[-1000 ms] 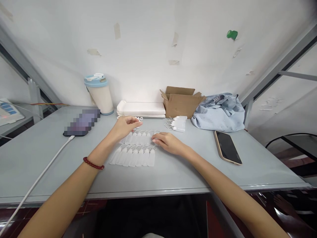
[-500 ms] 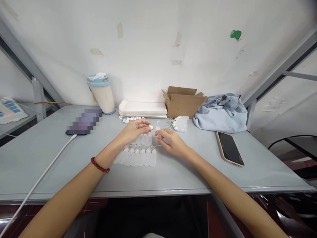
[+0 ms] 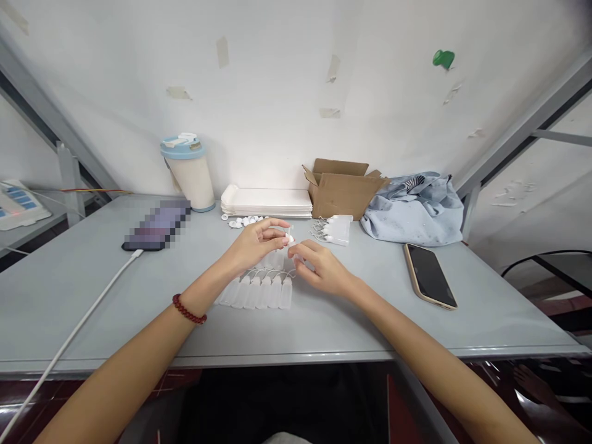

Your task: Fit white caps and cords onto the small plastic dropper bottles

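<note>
My left hand [image 3: 259,243] pinches a small white cap [image 3: 290,239] between thumb and fingertips. My right hand [image 3: 322,266] has its fingers curled around a small translucent squeeze bottle, mostly hidden by them. The cap sits at the top of that bottle, around its thin spout; how far down it is, I cannot tell. Below my hands lies a row of translucent bottles [image 3: 261,293] with thin curved spouts, and more bottles lie partly hidden behind it. Loose white caps [image 3: 247,221] are scattered just beyond my left hand. Several bottles with white tops [image 3: 340,230] lie beyond my right hand.
Along the wall stand a tumbler [image 3: 189,176], a stack of white trays [image 3: 268,203], an open cardboard box [image 3: 346,194] and a bluish cloth [image 3: 414,213]. One phone [image 3: 430,275] lies at right; another [image 3: 157,227], on a white cable [image 3: 78,324], lies at left.
My left hand has moved slightly right, bringing the cap from beside the bottle's spout onto it. My right hand stays almost in place, its fingers closed in a little more.
</note>
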The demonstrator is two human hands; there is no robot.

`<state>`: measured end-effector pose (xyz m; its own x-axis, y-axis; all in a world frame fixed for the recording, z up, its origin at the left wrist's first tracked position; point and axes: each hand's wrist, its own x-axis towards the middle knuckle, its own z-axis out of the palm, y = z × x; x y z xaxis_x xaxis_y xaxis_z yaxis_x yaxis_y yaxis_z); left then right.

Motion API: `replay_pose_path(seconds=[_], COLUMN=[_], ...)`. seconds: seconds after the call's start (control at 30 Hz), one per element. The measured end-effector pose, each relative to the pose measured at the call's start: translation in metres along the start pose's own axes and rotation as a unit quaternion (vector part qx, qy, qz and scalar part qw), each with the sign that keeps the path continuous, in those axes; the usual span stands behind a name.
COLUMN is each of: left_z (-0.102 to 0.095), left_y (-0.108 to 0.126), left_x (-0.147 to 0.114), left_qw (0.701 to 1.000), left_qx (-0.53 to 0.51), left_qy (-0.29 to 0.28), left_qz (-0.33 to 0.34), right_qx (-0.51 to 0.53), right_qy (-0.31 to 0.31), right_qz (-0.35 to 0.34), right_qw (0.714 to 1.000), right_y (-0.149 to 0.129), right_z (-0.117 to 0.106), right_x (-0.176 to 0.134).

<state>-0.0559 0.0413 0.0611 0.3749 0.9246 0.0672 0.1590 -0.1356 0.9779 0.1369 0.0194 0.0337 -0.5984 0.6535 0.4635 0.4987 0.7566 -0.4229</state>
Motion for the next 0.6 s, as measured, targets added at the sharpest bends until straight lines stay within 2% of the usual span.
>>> replay_pose_path(seconds=[0.13, 0.23, 0.33, 0.5, 0.6], left_z=[-0.0008, -0.002, -0.0039, -0.0067, -0.0056], left_y=[-0.0006, -0.0023, -0.0032, -0.005, -0.0075], left_x=[0.0, -0.0002, -0.0007, 0.0002, 0.0019], left_qw=[1.0, 1.0, 0.999, 0.997, 0.998], left_qx=[-0.003, -0.007, -0.029, -0.064, -0.058], left_qy=[-0.006, -0.004, -0.012, -0.044, -0.033], left_qz=[0.006, 0.01, 0.014, 0.021, 0.019], right_qx=[0.092, 0.181, 0.306, 0.492, 0.518], right_qy=[-0.002, -0.019, -0.027, -0.021, -0.022], right_qz=[0.055, 0.101, 0.135, 0.182, 0.184], right_qw=[0.994, 0.978, 0.942, 0.851, 0.835], right_y=[-0.0027, -0.0048, -0.0054, -0.0042, -0.0037], right_z=[-0.0021, -0.0047, -0.0075, -0.0102, -0.0101], right_x=[0.0015, 0.0031, 0.005, 0.0065, 0.0066])
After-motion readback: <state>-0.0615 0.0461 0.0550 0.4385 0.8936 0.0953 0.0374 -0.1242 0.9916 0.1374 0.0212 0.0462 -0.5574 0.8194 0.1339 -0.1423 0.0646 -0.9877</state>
